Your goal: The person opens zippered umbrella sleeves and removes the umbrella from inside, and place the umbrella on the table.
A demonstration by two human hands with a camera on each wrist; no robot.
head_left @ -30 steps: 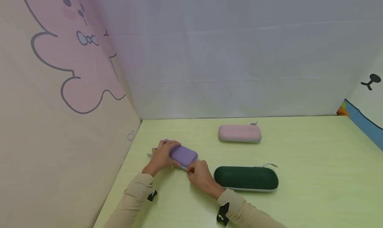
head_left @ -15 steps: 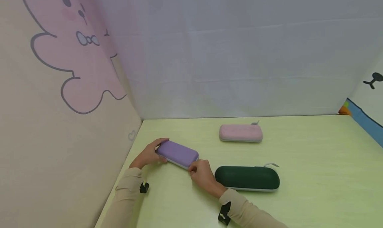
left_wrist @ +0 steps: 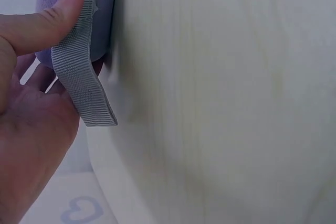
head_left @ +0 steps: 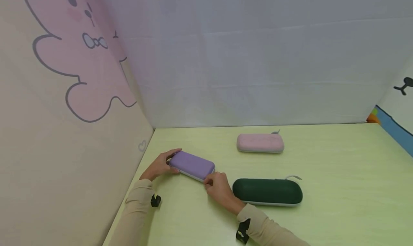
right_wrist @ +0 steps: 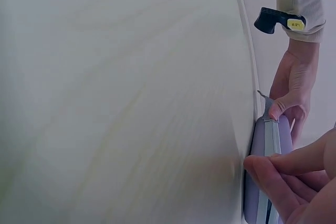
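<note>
A purple zip case with a pale lower edge lies slantwise on the left of the table. My left hand grips its far-left end. In the left wrist view the thumb presses on a grey ribbed strap there, and the other fingers reach behind the case. At the near-right corner, my right hand pinches with thumb and forefinger at the case's zipper. Those fingertips hide the small part between them. Below them, in the right wrist view, a dark slit shows along the pale band.
A dark green case with a strap lies just right of my right hand. Farther back is a pink case. The pale yellow-green table meets a patterned cloth wall on the left and a plain curtain behind.
The left hand has moved left from the top of the purple case to its left end, uncovering the lid. The right hand stays at the near-right corner.
</note>
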